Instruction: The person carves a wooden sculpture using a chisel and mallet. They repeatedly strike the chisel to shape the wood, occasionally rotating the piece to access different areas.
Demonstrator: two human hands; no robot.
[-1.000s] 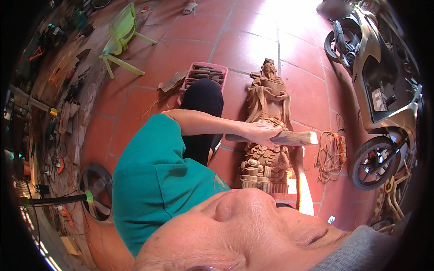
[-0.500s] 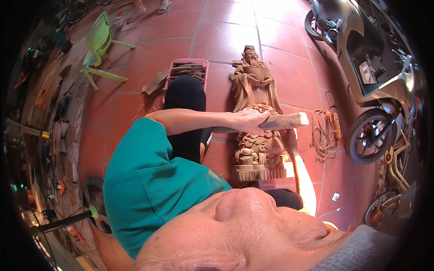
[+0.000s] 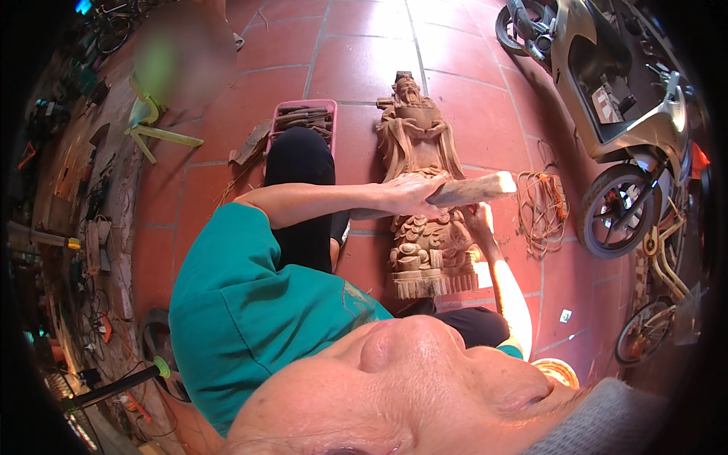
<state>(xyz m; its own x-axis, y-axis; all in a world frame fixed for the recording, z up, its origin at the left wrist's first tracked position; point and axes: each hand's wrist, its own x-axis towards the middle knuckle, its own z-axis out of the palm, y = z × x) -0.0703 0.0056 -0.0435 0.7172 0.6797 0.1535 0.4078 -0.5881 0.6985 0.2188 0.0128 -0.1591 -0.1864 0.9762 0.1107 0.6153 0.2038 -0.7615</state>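
Your left hand [image 3: 415, 194] has its fingers clamped on a thick wooden bar [image 3: 474, 190], held crosswise over the middle of a carved wooden figure [image 3: 412, 142]. The bar's pale end points right, and its darker end shows left of your wrist; you cannot tell from here whether it touches the carving. Your right hand [image 3: 480, 221] is just below the pale end, beside the figure's right edge, its fingers curled; whether they close on anything is too small to tell.

The figure lies face up on the red tiled floor [image 3: 474, 114], its capped head at the far end and its fringed base at the near end, with rounded, scroll-like carving above that base. To its left, beyond your raised knee [image 3: 299, 158], a pink tray [image 3: 334, 115] holds narrow brown pieces [image 3: 302, 117], with a flat wood scrap [image 3: 250, 144] just beside it. To the right lies a coiled orange cord [image 3: 540, 216], and farther right stands a motor scooter [image 3: 588, 83].
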